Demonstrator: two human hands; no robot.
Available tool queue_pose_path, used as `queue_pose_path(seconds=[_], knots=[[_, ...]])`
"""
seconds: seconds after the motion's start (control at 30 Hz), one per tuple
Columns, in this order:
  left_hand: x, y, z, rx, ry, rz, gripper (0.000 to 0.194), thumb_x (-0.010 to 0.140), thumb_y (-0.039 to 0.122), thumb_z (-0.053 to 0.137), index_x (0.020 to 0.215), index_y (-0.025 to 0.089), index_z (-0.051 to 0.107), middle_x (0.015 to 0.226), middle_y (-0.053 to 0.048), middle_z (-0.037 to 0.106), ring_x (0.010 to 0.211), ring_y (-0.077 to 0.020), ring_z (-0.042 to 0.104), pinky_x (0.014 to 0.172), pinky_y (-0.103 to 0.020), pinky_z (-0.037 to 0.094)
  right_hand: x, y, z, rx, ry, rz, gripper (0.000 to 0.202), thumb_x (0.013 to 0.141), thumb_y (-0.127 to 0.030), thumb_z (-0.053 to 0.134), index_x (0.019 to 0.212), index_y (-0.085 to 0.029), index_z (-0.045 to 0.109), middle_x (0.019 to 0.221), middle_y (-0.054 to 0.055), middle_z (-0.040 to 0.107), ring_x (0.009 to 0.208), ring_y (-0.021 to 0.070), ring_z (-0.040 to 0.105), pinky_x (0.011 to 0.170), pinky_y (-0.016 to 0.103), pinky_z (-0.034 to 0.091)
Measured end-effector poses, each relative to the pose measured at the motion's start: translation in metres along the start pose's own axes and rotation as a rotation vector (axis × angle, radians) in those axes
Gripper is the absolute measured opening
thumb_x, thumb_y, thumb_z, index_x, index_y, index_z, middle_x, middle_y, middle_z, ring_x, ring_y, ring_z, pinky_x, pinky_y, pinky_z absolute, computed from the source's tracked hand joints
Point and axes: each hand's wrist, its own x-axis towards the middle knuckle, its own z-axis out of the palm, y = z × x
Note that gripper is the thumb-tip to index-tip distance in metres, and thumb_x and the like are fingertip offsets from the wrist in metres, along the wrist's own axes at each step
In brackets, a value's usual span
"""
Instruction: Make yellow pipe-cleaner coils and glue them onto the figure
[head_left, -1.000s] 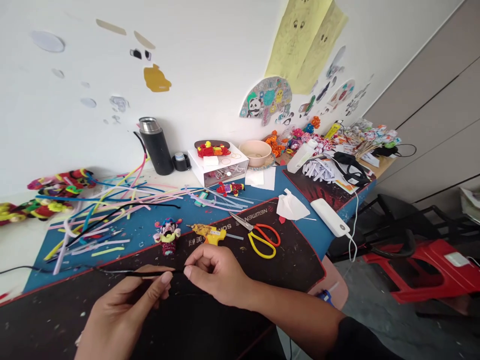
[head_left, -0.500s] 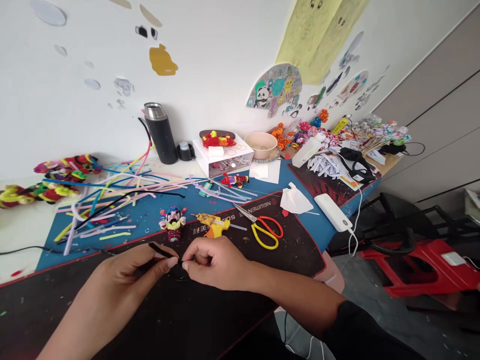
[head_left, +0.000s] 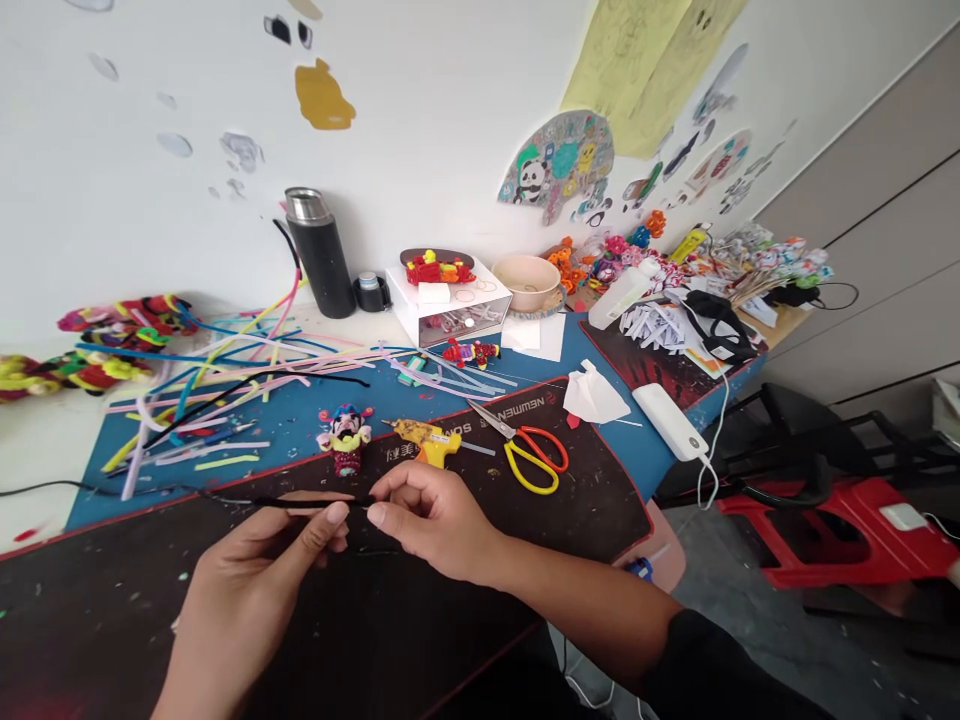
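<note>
A black pipe cleaner [head_left: 361, 502] runs level between my two hands, low over the dark mat [head_left: 360, 620]. My left hand [head_left: 262, 570] pinches it between thumb and fingers. At its right end, the thumb and fingertips of my right hand [head_left: 442, 525] are closed on it. Just beyond my hands a small pipe-cleaner figure [head_left: 345, 440] with a blue hat and dark red body stands upright. A yellow glue gun [head_left: 427, 438] lies behind my right hand. To its right are scissors [head_left: 529, 450] with red and yellow handles, blades apart.
Loose coloured pipe cleaners [head_left: 217, 400] spread over the back left, beside finished figures [head_left: 127, 330]. A black thermos [head_left: 321, 255], a white box [head_left: 450, 300] and a pink bowl [head_left: 527, 280] stand along the wall. A white power bank [head_left: 670, 423] with a cable lies at right.
The pipe cleaner has swung from slanting to nearly level in my left hand. My right hand's fingers have shifted along its end. The view has tilted slightly.
</note>
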Motion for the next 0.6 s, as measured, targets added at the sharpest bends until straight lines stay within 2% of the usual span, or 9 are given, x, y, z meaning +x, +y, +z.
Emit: queue_pose_path(seconds=[0.1, 0.2, 0.3, 0.43, 0.6], knots=[[-0.001, -0.011, 0.0, -0.005, -0.021, 0.002, 0.048, 0.073, 0.072, 0.093, 0.077, 0.025, 0.088, 0.074, -0.006, 0.084, 0.065, -0.026, 0.076, 0.06, -0.033, 0.066, 0.0, 0.001, 0.002, 0.052, 0.01, 0.006, 0.045, 0.09, -0.056, 0.092, 0.103, -0.021, 0.068, 0.064, -0.009, 0.052, 0.054, 0.0091, 0.045, 0.053, 0.023, 0.035], [-0.003, -0.019, -0.001, 0.032, -0.015, 0.006, 0.047, 0.074, 0.072, 0.092, 0.076, 0.026, 0.088, 0.079, -0.006, 0.086, 0.07, -0.0272, 0.079, 0.063, -0.033, 0.067, 0.0, 0.0, 0.001, 0.093, 0.012, 0.011, 0.044, 0.089, -0.055, 0.092, 0.101, -0.021, 0.066, 0.062, -0.009, 0.053, 0.053, 0.0091, 0.044, 0.051, 0.023, 0.034], [-0.005, -0.019, -0.001, 0.054, -0.002, 0.029, 0.045, 0.074, 0.072, 0.092, 0.074, 0.027, 0.087, 0.083, -0.005, 0.087, 0.076, -0.0278, 0.08, 0.068, -0.032, 0.067, -0.001, -0.002, 0.001, 0.112, 0.017, 0.006, 0.043, 0.089, -0.053, 0.093, 0.1, -0.021, 0.066, 0.061, -0.009, 0.052, 0.052, 0.0093, 0.044, 0.05, 0.023, 0.034], [-0.009, -0.012, 0.002, 0.047, -0.026, 0.067, 0.041, 0.077, 0.069, 0.091, 0.075, 0.028, 0.087, 0.08, -0.003, 0.084, 0.076, -0.0257, 0.077, 0.071, -0.031, 0.066, -0.001, -0.005, 0.001, 0.09, 0.024, -0.01, 0.041, 0.09, -0.053, 0.091, 0.098, -0.021, 0.066, 0.061, -0.009, 0.052, 0.054, 0.0095, 0.044, 0.052, 0.024, 0.035], [-0.008, -0.01, 0.008, -0.05, -0.045, 0.035, 0.047, 0.07, 0.071, 0.095, 0.072, 0.025, 0.085, 0.073, -0.005, 0.081, 0.063, -0.0235, 0.071, 0.055, -0.031, 0.06, -0.002, -0.01, 0.002, -0.032, 0.061, -0.087, 0.035, 0.091, -0.048, 0.089, 0.091, -0.021, 0.066, 0.06, -0.01, 0.047, 0.056, 0.0094, 0.039, 0.056, 0.025, 0.035]])
